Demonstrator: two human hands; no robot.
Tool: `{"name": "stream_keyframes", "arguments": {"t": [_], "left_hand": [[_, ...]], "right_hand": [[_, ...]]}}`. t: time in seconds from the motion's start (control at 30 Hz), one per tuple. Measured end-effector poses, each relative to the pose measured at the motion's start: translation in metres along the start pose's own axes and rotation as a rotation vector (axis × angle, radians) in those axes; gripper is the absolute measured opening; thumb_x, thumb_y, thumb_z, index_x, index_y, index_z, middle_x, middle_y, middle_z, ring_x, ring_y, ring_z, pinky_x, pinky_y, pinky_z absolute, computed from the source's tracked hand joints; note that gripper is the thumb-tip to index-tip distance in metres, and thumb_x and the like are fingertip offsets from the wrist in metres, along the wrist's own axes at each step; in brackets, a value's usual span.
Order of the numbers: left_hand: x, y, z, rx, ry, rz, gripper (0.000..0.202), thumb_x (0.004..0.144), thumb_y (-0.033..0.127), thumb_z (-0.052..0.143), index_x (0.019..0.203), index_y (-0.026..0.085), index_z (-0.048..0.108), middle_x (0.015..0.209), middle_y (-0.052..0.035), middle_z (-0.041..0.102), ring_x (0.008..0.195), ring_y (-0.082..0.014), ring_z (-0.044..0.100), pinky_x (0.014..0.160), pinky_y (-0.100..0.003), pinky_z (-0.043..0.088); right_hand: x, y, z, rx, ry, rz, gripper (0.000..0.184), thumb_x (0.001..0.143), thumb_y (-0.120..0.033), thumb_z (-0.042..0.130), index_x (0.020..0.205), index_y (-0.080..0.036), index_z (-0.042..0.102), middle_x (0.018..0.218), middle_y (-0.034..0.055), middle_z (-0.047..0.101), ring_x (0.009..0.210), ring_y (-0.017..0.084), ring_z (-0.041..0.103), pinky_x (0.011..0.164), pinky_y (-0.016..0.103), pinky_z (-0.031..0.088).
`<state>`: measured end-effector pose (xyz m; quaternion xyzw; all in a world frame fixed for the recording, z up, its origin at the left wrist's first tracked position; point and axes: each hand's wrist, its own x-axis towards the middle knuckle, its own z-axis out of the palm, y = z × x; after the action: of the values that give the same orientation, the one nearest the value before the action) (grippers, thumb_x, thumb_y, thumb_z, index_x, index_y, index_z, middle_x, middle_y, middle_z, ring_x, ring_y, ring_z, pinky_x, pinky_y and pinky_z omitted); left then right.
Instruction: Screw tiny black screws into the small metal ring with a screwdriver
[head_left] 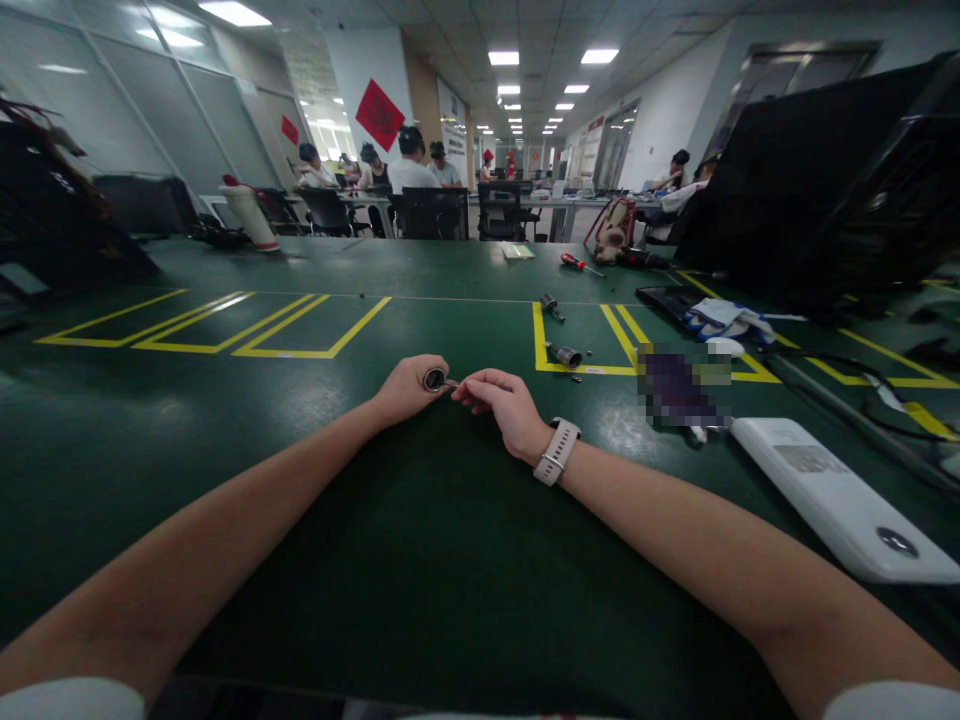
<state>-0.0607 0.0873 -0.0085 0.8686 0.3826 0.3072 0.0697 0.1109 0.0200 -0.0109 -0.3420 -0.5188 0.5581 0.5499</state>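
Closest to the camera, white sleeves (pixel 75 700) are poking in at 7 and 5 o'clock, with bare forearms reaching up the desk (pixel 420 570). Just shy of 12 o'clock, the left hand (pixel 409 388) is curling around a metal cylinder (pixel 434 379), whose round dark end is facing back this way. The right hand (pixel 506 408), the one wearing the pale watch (pixel 557 452), is pinching a slim piece (pixel 451 384) between thumb and fingers, right beside the cylinder. Can't tell if that bit is loose or joined on, it's too tiny.

Progress-wise, I'm guessing it's somewhere in the middle. One cylinder is getting attention, while a near metal part (pixel 568 355) and a far metal part (pixel 551 303) are lying between 12 and 1 o'clock, by the yellow tape (pixel 538 340). A small bit (pixel 576 379) is sitting just outside the tape's near edge. So the slim piece is what's being dealt with, and those other parts are lying untouched. Whether stuff is going together or coming apart, honestly no clue from this.

The red screwdriver (pixel 574 262) is lying farther out between 12 and 1, unused, gloves (pixel 724 318) are resting just past 1, and a white device (pixel 832 500) is lying at 2.
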Motion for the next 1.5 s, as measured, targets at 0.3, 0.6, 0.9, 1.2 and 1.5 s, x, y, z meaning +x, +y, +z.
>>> {"name": "stream_keyframes", "arguments": {"t": [0.3,0.6,0.9,1.2,1.5], "left_hand": [[0.0001,0.0011,-0.0014,-0.098,-0.005,0.036,0.022,0.072,0.034,0.056,0.062,0.016,0.048,0.058,0.0028,0.047,0.054,-0.0096,0.044,0.050,-0.021,0.035],[0.0000,0.0062,-0.0038,-0.159,-0.061,0.011,0.021,0.071,0.033,0.056,0.062,0.016,0.049,0.058,0.0027,0.048,0.053,-0.0093,0.044,0.049,-0.021,0.035],[0.0004,0.0030,-0.0016,-0.056,-0.098,0.020,0.021,0.073,0.033,0.054,0.062,0.015,0.050,0.059,0.0022,0.049,0.055,-0.0098,0.045,0.051,-0.021,0.035],[-0.0005,0.0018,-0.0016,-0.084,-0.085,0.003,0.021,0.072,0.033,0.058,0.063,0.015,0.050,0.060,0.0026,0.049,0.055,-0.0096,0.045,0.052,-0.021,0.035],[-0.0003,-0.0014,0.0000,-0.067,-0.069,0.010,0.024,0.072,0.036,0.060,0.065,0.015,0.051,0.060,0.0031,0.049,0.055,-0.0094,0.045,0.052,-0.021,0.035]], "right_hand": [[0.0061,-0.0022,-0.0069,0.147,-0.045,0.103,0.012,0.069,-0.025,0.058,0.065,-0.016,0.065,0.069,0.0036,0.067,0.067,0.014,0.056,0.062,0.028,0.039],[0.0046,0.0001,-0.0057,0.145,-0.022,0.070,0.013,0.071,-0.024,0.056,0.065,-0.016,0.065,0.067,0.0026,0.067,0.065,0.013,0.056,0.062,0.028,0.040],[0.0061,-0.0004,-0.0042,0.140,0.002,0.106,0.011,0.066,-0.024,0.057,0.062,-0.015,0.064,0.064,0.0026,0.066,0.063,0.013,0.056,0.060,0.027,0.040],[0.0061,-0.0022,-0.0050,0.200,0.042,0.114,0.013,0.062,-0.024,0.057,0.058,-0.014,0.064,0.058,0.0031,0.065,0.057,0.013,0.056,0.057,0.026,0.040],[0.0052,0.0008,-0.0045,0.198,0.067,0.090,0.013,0.063,-0.023,0.056,0.057,-0.014,0.063,0.057,0.0032,0.065,0.055,0.012,0.055,0.056,0.026,0.040]]}}
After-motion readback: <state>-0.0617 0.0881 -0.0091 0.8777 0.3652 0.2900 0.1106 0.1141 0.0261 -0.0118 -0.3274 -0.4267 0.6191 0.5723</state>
